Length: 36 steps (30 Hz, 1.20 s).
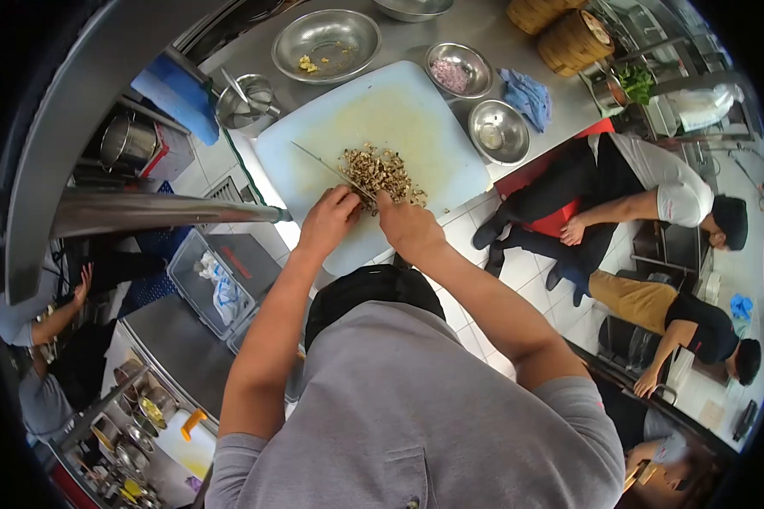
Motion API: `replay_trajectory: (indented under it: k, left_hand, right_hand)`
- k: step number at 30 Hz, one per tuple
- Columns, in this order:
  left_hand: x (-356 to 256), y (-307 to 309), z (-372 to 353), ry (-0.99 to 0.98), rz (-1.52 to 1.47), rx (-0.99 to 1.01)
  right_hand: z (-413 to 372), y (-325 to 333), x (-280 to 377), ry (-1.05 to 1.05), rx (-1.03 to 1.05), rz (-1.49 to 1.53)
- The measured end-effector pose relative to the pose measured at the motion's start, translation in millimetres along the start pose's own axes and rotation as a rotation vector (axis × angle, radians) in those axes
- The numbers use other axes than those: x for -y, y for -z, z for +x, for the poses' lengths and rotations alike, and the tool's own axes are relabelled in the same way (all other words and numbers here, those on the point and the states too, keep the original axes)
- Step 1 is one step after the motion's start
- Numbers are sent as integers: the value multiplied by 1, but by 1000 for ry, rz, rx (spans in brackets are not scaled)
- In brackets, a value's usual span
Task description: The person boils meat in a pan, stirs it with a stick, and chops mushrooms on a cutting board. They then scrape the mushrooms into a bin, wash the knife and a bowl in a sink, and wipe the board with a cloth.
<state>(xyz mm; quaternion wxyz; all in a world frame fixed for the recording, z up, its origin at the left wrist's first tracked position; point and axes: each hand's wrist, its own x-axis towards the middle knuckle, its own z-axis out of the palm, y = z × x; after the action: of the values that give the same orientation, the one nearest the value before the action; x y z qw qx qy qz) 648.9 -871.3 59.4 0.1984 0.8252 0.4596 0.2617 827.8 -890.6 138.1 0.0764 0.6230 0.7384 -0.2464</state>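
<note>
A heap of finely chopped brown and cream pieces that look like mushroom (392,172) lies on the large pale cutting board (433,110). My right hand (409,227) is wrapped round the handle of a knife. The thin knife blade (323,162) slants up and left across the board, along the left side of the heap. Beside the blade, my left hand (331,220) has its fingers curled together at the heap's near left edge. What lies under those fingertips, if anything, is hidden.
Behind the board stand a wide metal bowl (327,38) with yellow bits, a bowl of chopped pink pieces (471,64) and a smaller bowl (499,127). A blue cloth (528,97) lies at the right. A metal pot (248,102) stands left. Other people (654,178) are nearby.
</note>
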Motion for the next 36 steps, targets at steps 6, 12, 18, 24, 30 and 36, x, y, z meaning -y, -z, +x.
replay_trajectory:
  k: [6,12,18,24,30,36]
  left_hand:
    - [3,-8,-7,25,-52,-74]
    - [3,-2,-9,46,-92,-37]
    - [-17,2,-15,128,-69,-64]
    - [-69,-14,-10,134,23,-209]
    - [-110,-79,28,-97,4,-138]
    - [-115,-125,44,-80,96,-44]
  right_hand:
    - [4,-43,-3,-8,-126,12]
    - [-9,-38,-2,9,-209,21]
    - [20,-25,-4,91,-88,-2]
    - [45,45,-71,303,-133,29]
    - [66,66,-129,446,-174,11]
    - [70,57,-149,451,-139,100]
